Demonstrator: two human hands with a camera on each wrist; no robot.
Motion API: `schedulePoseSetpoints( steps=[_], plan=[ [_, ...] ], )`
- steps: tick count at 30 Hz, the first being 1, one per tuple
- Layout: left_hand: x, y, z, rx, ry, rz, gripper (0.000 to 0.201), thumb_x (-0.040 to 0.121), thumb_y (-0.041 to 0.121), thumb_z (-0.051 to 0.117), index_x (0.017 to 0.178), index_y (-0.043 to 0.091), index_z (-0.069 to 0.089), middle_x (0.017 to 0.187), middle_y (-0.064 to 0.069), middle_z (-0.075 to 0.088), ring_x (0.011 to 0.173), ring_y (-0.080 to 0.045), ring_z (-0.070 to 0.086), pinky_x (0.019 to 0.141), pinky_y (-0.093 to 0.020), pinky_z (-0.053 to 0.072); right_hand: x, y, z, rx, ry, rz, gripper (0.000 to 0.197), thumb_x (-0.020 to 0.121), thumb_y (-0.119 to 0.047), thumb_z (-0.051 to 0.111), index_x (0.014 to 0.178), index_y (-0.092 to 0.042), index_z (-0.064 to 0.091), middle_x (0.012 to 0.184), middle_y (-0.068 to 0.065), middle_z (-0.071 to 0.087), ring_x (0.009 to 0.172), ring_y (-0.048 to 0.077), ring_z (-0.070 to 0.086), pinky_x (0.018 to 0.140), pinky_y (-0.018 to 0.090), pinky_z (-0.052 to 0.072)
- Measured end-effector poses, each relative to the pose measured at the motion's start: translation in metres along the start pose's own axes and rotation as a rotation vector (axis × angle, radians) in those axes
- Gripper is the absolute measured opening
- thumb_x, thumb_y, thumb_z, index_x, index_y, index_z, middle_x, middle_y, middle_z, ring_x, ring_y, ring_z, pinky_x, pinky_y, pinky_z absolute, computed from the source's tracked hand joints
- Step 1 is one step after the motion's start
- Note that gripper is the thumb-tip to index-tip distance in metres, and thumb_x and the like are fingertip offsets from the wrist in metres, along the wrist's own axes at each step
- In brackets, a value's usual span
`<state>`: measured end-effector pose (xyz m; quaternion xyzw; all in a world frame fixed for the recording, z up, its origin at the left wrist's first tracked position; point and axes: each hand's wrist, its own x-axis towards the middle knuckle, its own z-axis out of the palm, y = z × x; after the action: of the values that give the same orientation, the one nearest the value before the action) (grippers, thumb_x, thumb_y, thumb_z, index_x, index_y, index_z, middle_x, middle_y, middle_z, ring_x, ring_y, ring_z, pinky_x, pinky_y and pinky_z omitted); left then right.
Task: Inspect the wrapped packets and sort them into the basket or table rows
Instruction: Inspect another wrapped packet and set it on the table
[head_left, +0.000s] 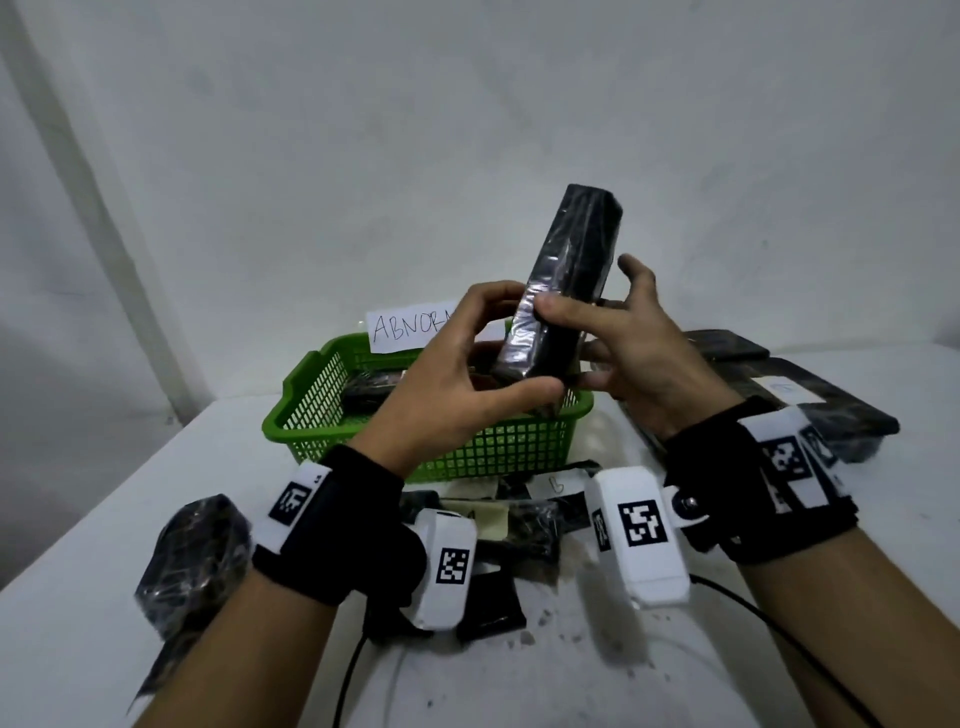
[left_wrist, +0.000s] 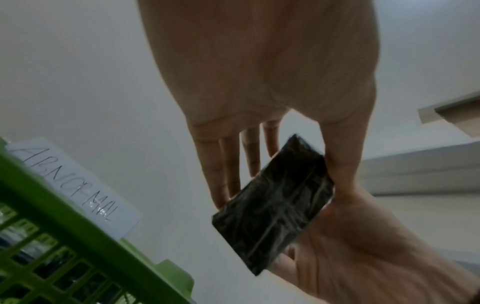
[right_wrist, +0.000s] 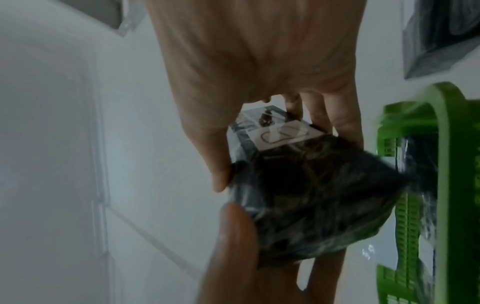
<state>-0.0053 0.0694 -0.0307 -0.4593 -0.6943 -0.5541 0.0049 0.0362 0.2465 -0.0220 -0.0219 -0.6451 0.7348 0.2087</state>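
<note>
I hold a black plastic-wrapped packet upright above the green basket. My left hand grips its lower end, thumb underneath and fingers curled over the near edge. My right hand pinches it from the right, thumb on the front face and spread fingers behind. In the left wrist view the packet sits between the fingers and the thumb. The right wrist view shows the packet with a white label on its far end.
A paper sign reading ABNORMAL stands behind the basket, which holds dark packets. A loose pile of packets lies near the front edge, one crumpled packet at the left. Flat packets lie at the right. Cables run along the table's front.
</note>
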Motion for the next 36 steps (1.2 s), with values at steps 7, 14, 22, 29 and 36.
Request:
schedulePoseSetpoints(
  steps=[7, 14, 22, 29, 36],
  plan=[
    [0.004, -0.005, -0.027, -0.415, 0.02, -0.167, 0.046, 0.074, 0.02, 0.048, 0.119, 0.014, 0.059, 0.1, -0.006, 0.069, 0.082, -0.021, 0.067, 0.057, -0.028, 0.055, -0.003, -0.013, -0.018, 0.007, -0.015, -0.083, 0.065, 0.074, -0.033, 0.084, 0.132, -0.017, 0.059, 0.104, 0.0, 0.077, 0.094, 0.019, 0.075, 0.08, 0.044, 0.06],
    [0.006, -0.01, -0.029, -0.336, 0.077, -0.223, 0.049, 0.082, 0.025, 0.062, 0.129, 0.016, 0.056, 0.117, -0.004, 0.068, 0.098, -0.016, 0.068, 0.068, -0.029, 0.058, -0.008, -0.017, -0.008, 0.046, 0.129, -0.218, 0.038, 0.079, -0.01, 0.082, 0.112, 0.001, 0.066, 0.09, 0.009, 0.074, 0.07, 0.017, 0.074, 0.058, 0.031, 0.059],
    [0.013, -0.003, 0.006, -0.417, 0.114, -0.29, 0.046, 0.075, 0.03, 0.073, 0.114, 0.013, 0.056, 0.113, -0.01, 0.068, 0.087, -0.014, 0.072, 0.067, -0.028, 0.059, -0.01, -0.027, -0.053, -0.143, 0.002, -0.225, 0.086, 0.071, -0.025, 0.09, 0.142, -0.028, 0.041, 0.119, -0.002, 0.067, 0.107, 0.015, 0.072, 0.08, 0.036, 0.061],
    [0.04, 0.013, 0.049, -0.339, -0.084, -0.35, 0.036, 0.075, 0.036, 0.067, 0.103, 0.014, 0.058, 0.083, 0.003, 0.069, 0.07, -0.009, 0.065, 0.057, -0.022, 0.055, -0.052, -0.04, -0.133, -0.79, 0.005, -0.402, 0.082, 0.057, -0.049, 0.091, 0.133, -0.037, 0.063, 0.132, -0.012, 0.065, 0.121, 0.007, 0.063, 0.107, 0.038, 0.05],
    [0.064, 0.024, 0.106, 0.31, -0.259, -0.272, 0.047, 0.088, 0.065, 0.054, 0.116, 0.028, 0.065, 0.107, 0.014, 0.066, 0.091, -0.004, 0.065, 0.073, -0.033, 0.062, -0.086, -0.029, -0.198, -0.982, 0.183, -0.169, 0.064, 0.053, -0.064, 0.083, 0.113, -0.043, 0.07, 0.112, -0.016, 0.071, 0.102, 0.01, 0.069, 0.094, 0.036, 0.055]
  ],
)
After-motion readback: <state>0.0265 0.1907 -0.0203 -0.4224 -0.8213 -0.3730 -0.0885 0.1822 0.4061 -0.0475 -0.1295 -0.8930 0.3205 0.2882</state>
